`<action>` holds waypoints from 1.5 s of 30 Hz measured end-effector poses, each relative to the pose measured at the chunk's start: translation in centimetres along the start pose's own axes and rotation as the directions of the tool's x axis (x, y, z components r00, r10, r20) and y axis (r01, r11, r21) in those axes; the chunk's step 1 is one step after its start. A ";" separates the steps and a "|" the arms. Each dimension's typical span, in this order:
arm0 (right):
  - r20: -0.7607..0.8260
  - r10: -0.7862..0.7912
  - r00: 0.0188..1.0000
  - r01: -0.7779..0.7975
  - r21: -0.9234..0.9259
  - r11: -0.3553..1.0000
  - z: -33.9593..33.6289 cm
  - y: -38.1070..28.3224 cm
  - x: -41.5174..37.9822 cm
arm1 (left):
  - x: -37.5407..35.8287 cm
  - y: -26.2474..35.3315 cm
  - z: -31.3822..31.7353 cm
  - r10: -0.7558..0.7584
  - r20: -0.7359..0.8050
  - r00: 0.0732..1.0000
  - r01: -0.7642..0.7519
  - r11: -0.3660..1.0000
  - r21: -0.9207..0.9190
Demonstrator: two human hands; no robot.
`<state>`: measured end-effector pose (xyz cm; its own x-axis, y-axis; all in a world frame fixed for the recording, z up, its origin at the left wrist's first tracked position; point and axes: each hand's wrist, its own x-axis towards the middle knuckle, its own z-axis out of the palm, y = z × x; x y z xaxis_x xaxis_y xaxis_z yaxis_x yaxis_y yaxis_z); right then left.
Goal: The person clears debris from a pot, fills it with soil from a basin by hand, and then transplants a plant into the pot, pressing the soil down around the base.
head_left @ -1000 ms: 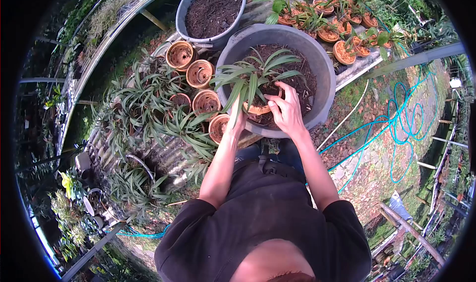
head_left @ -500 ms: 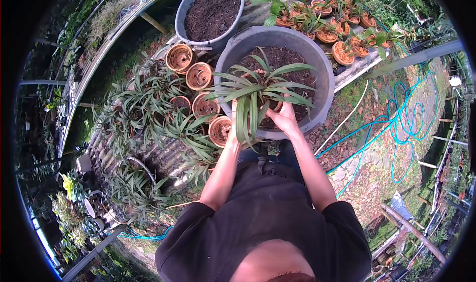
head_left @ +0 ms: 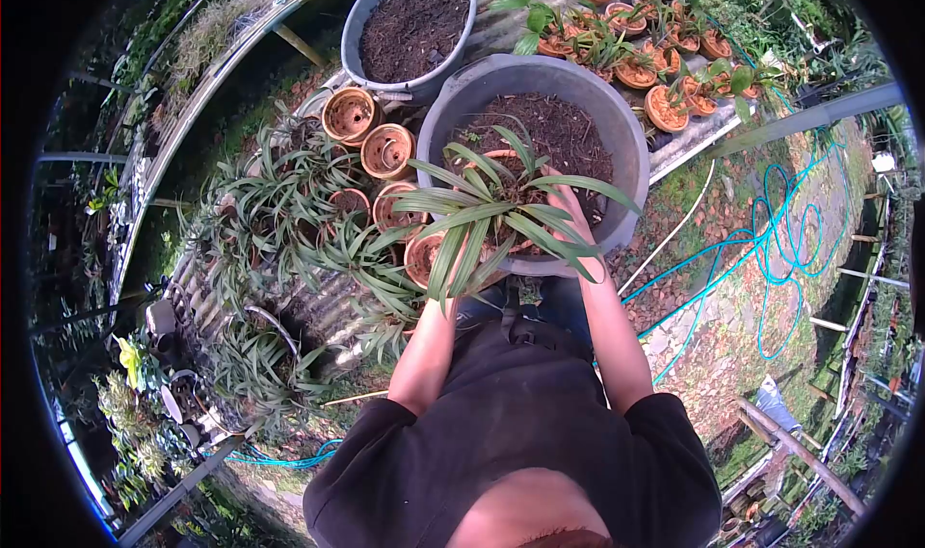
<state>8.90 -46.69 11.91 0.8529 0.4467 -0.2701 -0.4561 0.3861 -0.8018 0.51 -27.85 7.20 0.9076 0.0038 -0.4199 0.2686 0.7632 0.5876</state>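
No readable text – no legible labels, brands, numbers or signs, on pots, tubs or shirt

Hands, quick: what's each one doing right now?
Left hand: mostly behind leaves; grip cannot be told.
Right hand: beside the potted plant's base, fingers partly covered; grip cannot be told.

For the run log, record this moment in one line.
left hand: under leaves, mostly hidden | right hand: at potted plant | potted plant: over gray tub with soil
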 end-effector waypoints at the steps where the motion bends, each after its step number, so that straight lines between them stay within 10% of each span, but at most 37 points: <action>1: 0.015 -0.002 1.000 0.003 -0.051 0.999 -1.0 0.6 0.6 | 0.0 0.1 0.1 -0.005 0.003 1.000 0.005 1.000 0.001; 8: 0.087 -0.060 0.994 0.081 -0.265 0.961 -4.4 1.5 0.6 | -0.3 1.2 0.6 -0.004 -0.010 1.000 0.004 0.999 0.034; 12: 0.171 0.187 0.967 -0.152 -0.199 0.968 -6.6 1.1 3.5 | 0.8 2.9 0.7 0.009 -0.039 0.999 -0.004 0.992 0.129; 18: 0.113 0.185 0.976 -0.212 0.330 0.920 -4.5 0.3 0.5 | 1.6 6.1 4.6 0.013 -0.026 1.000 -0.001 0.921 0.389; 20: 0.303 0.147 0.942 -0.325 0.701 0.635 -4.7 0.1 0.0 | 2.5 5.9 4.3 0.038 0.012 0.999 -0.039 0.898 0.437; 24: 0.126 0.103 0.987 -0.132 0.252 0.959 0.4 -4.6 -1.8 | 1.6 6.9 5.2 0.114 0.263 0.958 -0.244 0.808 0.537; 30: 0.104 0.202 0.974 -0.194 -0.083 0.978 -1.5 -3.3 -0.1 | 0.7 6.7 4.8 0.014 0.161 0.987 -0.059 0.958 0.280; 33: 0.243 -0.008 0.970 0.070 -0.245 0.967 -1.4 -3.4 -0.5 | -1.3 6.9 5.4 0.033 0.257 0.966 -0.049 0.997 0.056; 42: 0.127 0.288 0.949 -0.238 -0.309 0.921 -2.1 -2.5 1.4 | 1.2 6.8 2.0 0.041 0.022 0.999 -0.041 0.999 0.009; 45: 0.080 0.144 0.986 -0.116 -0.285 0.951 -2.2 -1.3 1.1 | 2.5 6.5 1.6 0.040 -0.044 0.998 -0.041 0.999 -0.015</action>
<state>10.98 -48.49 11.47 0.7552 0.5609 -0.3392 -0.4605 0.0856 -0.8835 5.07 -23.94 11.07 0.9025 0.0628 -0.4261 0.2265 0.7722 0.5937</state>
